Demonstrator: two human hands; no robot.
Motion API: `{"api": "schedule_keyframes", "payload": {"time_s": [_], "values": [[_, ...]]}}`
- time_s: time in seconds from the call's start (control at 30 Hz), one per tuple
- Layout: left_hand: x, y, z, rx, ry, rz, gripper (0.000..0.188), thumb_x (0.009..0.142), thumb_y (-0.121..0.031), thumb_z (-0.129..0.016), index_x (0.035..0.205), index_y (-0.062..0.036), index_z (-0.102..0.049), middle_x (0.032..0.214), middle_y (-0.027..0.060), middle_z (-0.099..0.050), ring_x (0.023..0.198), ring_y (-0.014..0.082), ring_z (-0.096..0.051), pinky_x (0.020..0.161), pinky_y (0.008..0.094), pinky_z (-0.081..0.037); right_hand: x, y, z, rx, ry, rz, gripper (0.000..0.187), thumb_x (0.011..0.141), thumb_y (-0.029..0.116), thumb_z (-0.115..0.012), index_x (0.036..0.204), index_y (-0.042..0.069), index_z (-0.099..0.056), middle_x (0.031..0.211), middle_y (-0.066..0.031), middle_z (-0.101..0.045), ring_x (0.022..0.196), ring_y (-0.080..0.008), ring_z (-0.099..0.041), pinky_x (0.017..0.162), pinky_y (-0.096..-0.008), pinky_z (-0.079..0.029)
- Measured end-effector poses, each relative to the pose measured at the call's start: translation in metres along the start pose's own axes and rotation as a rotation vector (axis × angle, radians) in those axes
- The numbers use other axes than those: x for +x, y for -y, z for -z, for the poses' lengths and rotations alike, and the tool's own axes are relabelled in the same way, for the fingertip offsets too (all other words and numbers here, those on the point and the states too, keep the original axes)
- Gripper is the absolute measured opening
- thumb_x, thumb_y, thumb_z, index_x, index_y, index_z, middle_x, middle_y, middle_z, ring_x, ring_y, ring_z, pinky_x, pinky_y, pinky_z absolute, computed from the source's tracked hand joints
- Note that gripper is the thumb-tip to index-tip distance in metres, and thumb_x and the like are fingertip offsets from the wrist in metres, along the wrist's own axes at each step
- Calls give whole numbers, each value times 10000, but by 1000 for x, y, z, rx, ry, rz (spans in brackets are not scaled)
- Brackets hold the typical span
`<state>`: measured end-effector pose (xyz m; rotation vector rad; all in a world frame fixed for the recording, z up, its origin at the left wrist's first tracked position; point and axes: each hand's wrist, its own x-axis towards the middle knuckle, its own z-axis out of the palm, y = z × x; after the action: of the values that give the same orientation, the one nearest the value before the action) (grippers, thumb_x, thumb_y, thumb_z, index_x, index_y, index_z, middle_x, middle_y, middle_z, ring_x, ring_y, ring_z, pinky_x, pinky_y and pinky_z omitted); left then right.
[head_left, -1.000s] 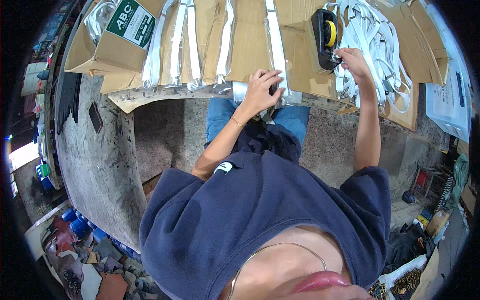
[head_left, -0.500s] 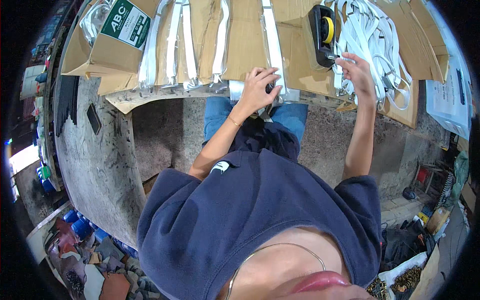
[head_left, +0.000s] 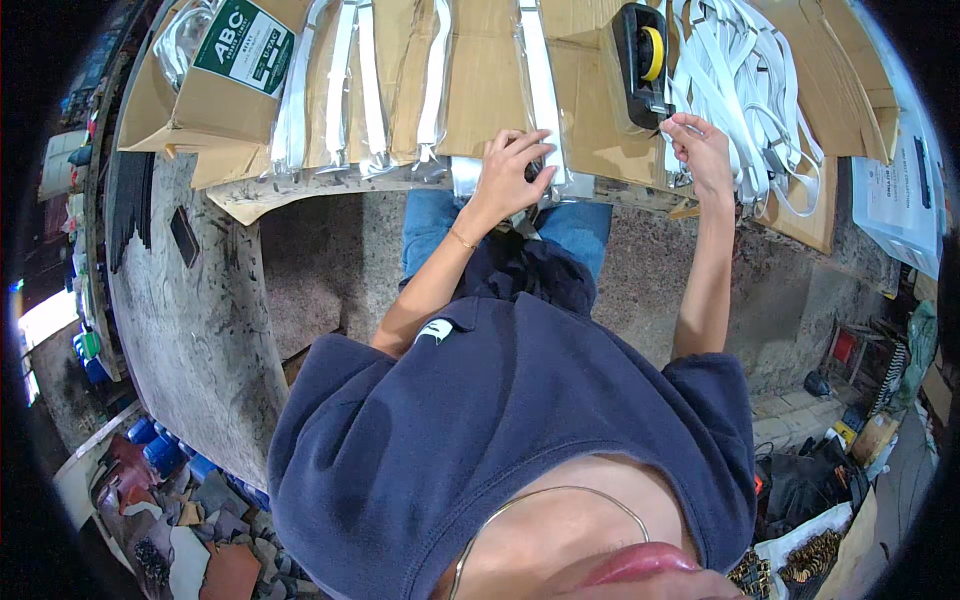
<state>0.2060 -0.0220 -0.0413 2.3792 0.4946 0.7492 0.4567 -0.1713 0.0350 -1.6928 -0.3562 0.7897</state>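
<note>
A white strap in a clear plastic bag (head_left: 541, 85) lies lengthwise on the cardboard in front of me. At its near end my left hand (head_left: 512, 175) rests with thumb and fingers apart, fingertips touching the bag's edge. A small dark thing shows between thumb and fingers, too covered to name. My right hand (head_left: 700, 152) is closed in a pinch at the near end of a black tape dispenser (head_left: 634, 85) with a yellow core. The pinched fingers appear to hold the tape's end, though the tape itself barely shows.
Several bagged white straps (head_left: 368, 85) lie left of centre. A cardboard box (head_left: 180, 115) with a green label stands far left. Loose white straps (head_left: 735, 75) heap up at the right, beside an open carton (head_left: 835, 70) and a clear plastic bin (head_left: 890, 205). A phone-like dark slab (head_left: 185, 237) lies left.
My right hand has moved slightly left and its fingers have drawn into a pinch by the dispenser's end. My left hand stays at the bag's near end, shifted slightly.
</note>
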Motion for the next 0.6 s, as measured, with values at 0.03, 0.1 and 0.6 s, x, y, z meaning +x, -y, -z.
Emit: {"api": "schedule_keyframes", "payload": {"time_s": [0.03, 0.1, 0.6], "values": [[0, 0, 0, 5, 6, 2, 266, 727, -216, -725, 968, -103, -709, 1180, 1, -641, 1013, 240, -532, 875, 388, -426, 0, -3, -1, 0, 0, 0, 270, 777, 44, -749, 989, -27, -598, 718, 7, -587, 567, -39, -448, 487, -187, -320], [0, 1, -1, 5, -3, -4, 268, 728, -217, -724, 970, -103, -708, 1181, 1, -641, 1014, 239, -531, 878, 386, -426, 1, -11, -2, -19, -22, 82, 270, 799, 33, -723, 1035, -10, -599, 723, -10, -602, 569, -50, -459, 512, -204, -347], [-1, -2, 2, -17, 1, 6, 271, 729, -201, -725, 981, -103, -709, 1189, 5, -641, 1013, 243, -536, 892, 385, -431, -27, -6, -31, -720, -132, 467, 463, 858, 7, -565, 1291, 170, -545, 764, -77, -635, 630, -109, -565, 646, -295, -464]]}}
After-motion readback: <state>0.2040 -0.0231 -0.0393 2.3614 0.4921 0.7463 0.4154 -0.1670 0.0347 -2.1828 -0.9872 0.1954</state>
